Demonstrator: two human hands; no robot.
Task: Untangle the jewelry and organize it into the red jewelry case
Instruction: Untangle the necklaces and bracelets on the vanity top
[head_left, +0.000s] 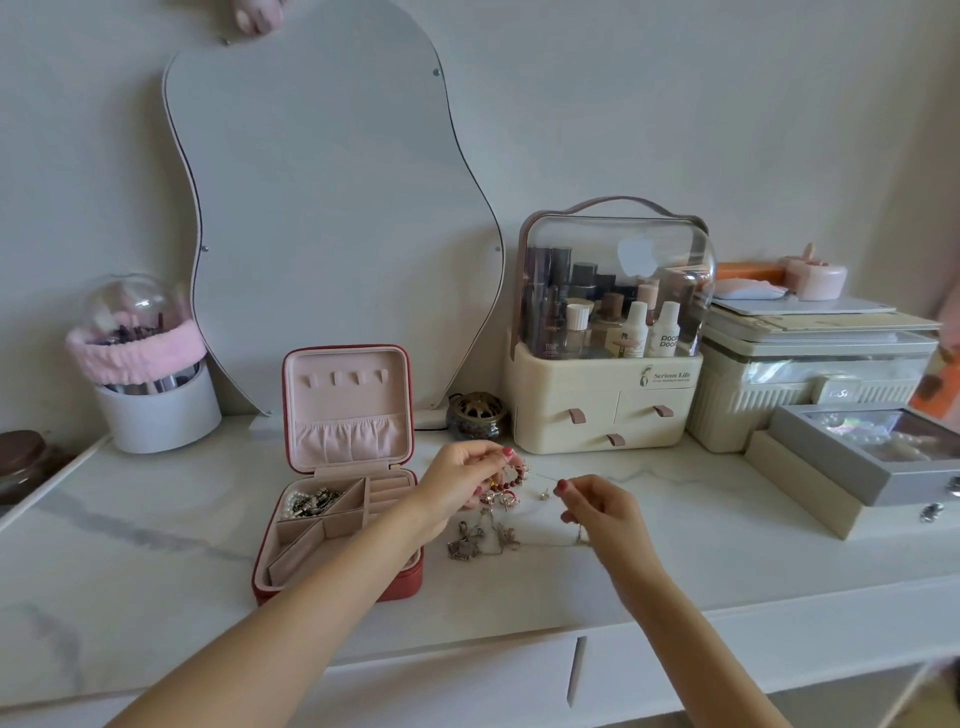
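Item: jewelry tangle, on the tabletop just right of the red jewelry case, which stands open with pearls and metal pieces in its far-left compartment.

Left hand: your grip is pinched on a red bead bracelet, lifted over the tangle's 12 o'clock edge.

Right hand: fingertips closed on a fine chain, faint, running roughly 9-to-3 o'clock between both hands.

Relation: remaining tangle lies at 6 o'clock of your left hand, 9 o'clock of your right; left looks nearer the case
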